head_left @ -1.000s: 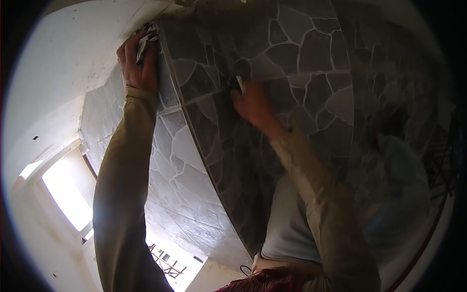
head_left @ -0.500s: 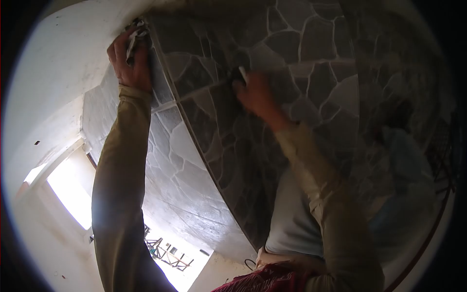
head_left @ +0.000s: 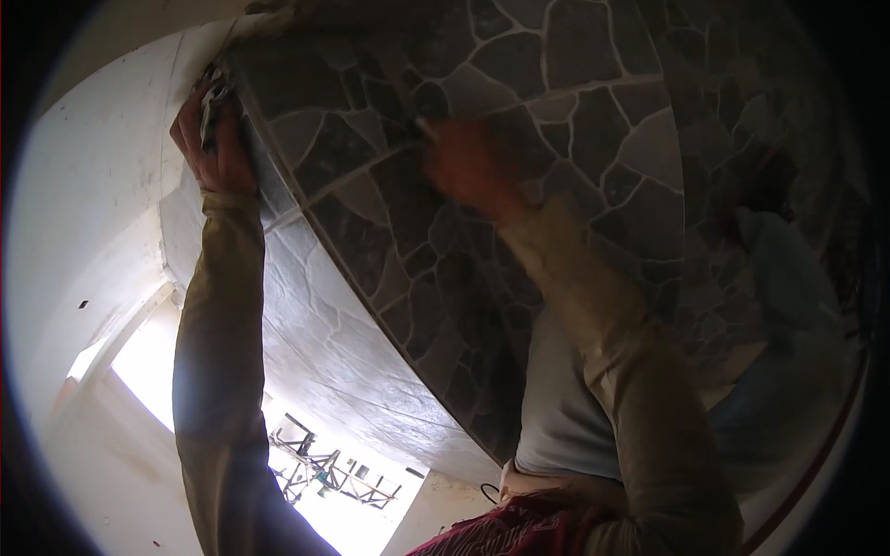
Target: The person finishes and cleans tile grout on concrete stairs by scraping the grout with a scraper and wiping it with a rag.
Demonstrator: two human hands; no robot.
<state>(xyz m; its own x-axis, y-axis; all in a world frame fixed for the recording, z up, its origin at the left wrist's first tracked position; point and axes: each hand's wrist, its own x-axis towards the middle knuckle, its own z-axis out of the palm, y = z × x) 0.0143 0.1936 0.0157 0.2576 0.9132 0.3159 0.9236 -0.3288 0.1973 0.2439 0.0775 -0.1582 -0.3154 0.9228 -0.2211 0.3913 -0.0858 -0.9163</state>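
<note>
My left hand [head_left: 222, 162] is raised at the upper left, its fingers closed round a crumpled grey-white wad [head_left: 215, 91], perhaps plastic or cloth. It rests by the edge where the dark stone-patterned tiles [head_left: 579, 46] meet a paler tiled side [head_left: 324, 287]. Over the dark tiles, my right hand [head_left: 473, 167] is closed and smeared by motion. A small white stick-like thing [head_left: 425, 127] pokes out of its fingers, close to a light joint line between tiles. What exactly it is cannot be made out.
A white wall [head_left: 93, 176] curves along the left. Bright openings at the lower left show a wooden framework [head_left: 324, 473] outside. On the right, a person in light blue clothing [head_left: 788, 278] is near the tiles, mostly in shadow. A dark red hose-like line [head_left: 820, 459] runs at the lower right.
The view has shifted, so the tiles and both hands appear further left. Against the tiles, my right hand has moved slightly upward; my left hand keeps its place with the wad.
</note>
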